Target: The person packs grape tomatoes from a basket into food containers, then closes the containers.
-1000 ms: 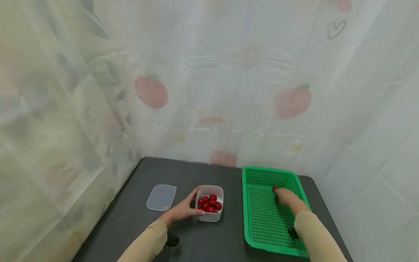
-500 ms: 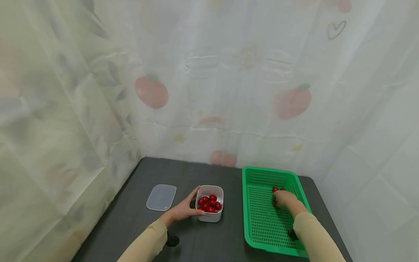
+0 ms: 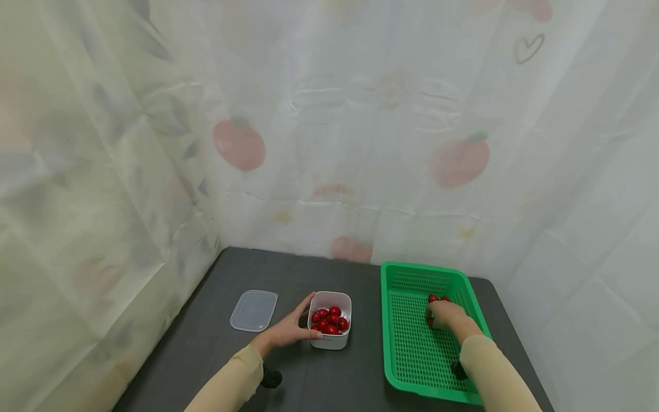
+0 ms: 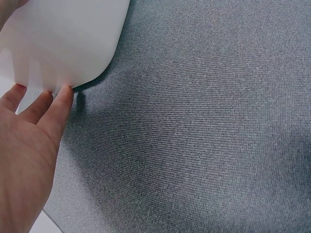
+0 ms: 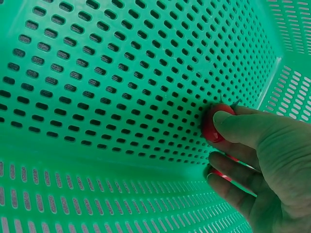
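Note:
A small white plastic container (image 3: 330,341) stands on the table with several red cherry tomatoes (image 3: 333,320) inside. My left hand (image 3: 288,331) grips it from the left, thumb at the near side and fingers along the far left; in the left wrist view, fingertips (image 4: 64,92) meet the container's wall (image 4: 73,39). Inside the green basket (image 3: 388,343), my right hand (image 3: 449,315) pinches a cherry tomato (image 5: 212,127) between thumb and fingers. More red shows behind its lower fingers, mostly hidden. Just beyond that hand lie other cherry tomatoes (image 3: 433,298).
Left of the container, a translucent square lid (image 3: 254,311) lies flat on the dark grey table (image 3: 329,383). The basket's raised, slotted walls surround my right hand. Behind the table hangs a pale printed curtain (image 3: 329,143), with more sheeting at both sides.
My right hand has drawn slightly back and left inside the basket, uncovering another tomato beyond it, and a tomato now shows at its fingers. My left hand and the container have stayed put.

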A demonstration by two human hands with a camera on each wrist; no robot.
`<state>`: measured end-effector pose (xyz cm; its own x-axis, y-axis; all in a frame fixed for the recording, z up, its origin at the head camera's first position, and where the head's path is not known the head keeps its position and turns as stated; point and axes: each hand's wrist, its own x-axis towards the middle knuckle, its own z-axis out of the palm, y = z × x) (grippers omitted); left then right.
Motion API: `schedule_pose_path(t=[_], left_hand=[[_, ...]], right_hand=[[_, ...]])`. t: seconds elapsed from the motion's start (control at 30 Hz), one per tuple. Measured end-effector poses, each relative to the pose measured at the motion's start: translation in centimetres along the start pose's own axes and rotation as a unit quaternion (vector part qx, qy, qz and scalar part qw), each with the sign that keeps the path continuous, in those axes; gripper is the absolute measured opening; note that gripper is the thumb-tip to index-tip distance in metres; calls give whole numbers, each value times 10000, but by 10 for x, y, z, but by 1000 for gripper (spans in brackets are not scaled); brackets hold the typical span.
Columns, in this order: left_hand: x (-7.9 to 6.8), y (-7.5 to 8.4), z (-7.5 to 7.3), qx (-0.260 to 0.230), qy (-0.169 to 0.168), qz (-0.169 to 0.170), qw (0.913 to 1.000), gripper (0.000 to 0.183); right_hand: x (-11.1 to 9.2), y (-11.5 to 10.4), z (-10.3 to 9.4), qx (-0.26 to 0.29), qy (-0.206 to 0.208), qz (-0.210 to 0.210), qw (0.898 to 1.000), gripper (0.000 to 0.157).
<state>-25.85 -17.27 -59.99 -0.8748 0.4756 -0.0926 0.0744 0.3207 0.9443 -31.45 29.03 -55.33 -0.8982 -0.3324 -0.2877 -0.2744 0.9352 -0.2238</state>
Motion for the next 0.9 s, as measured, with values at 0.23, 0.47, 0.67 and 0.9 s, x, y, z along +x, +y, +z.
schedule_pose_path(t=[0.23,0.47,0.67,0.9], left_hand=[[1,0,1,-50,-15,6,10000,106],[3,-1,0,-59,-14,-49,10000,109],[5,-5,0,-54,48,-123,9999,110],[5,-6,0,-36,88,-113,9999,110]], right_hand=[[-3,1,-1,-51,116,-122,9998,22],[-8,-3,-9,-52,372,-361,9986,20],[-7,-8,-17,-35,520,-643,9966,17],[-8,-17,-29,-25,864,-999,9912,21]])
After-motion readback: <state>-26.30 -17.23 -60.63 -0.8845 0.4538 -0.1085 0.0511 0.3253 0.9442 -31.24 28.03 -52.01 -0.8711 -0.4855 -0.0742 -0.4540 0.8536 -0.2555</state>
